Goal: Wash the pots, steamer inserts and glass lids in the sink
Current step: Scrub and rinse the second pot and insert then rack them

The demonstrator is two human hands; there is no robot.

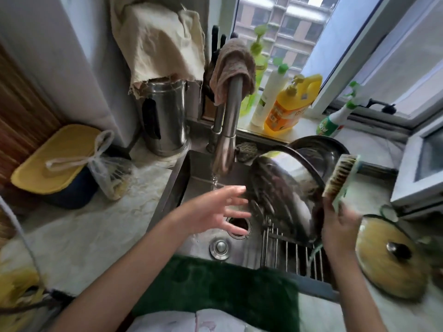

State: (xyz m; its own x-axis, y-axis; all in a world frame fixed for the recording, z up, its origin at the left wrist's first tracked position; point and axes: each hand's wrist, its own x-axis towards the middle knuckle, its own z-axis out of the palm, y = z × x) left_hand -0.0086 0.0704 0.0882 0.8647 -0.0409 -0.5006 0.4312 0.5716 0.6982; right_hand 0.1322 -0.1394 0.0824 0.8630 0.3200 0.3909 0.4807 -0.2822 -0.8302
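Bare arms, pale printed garment

Both forearms are bare right up to the frame edge, with no sleeve, watch, bracelet or ring showing on the left hand or the right hand. Below and between the hands, at the bottom edge, lies a strip of whitish cloth with a faint pink print, worn on the body; its cut cannot be told.
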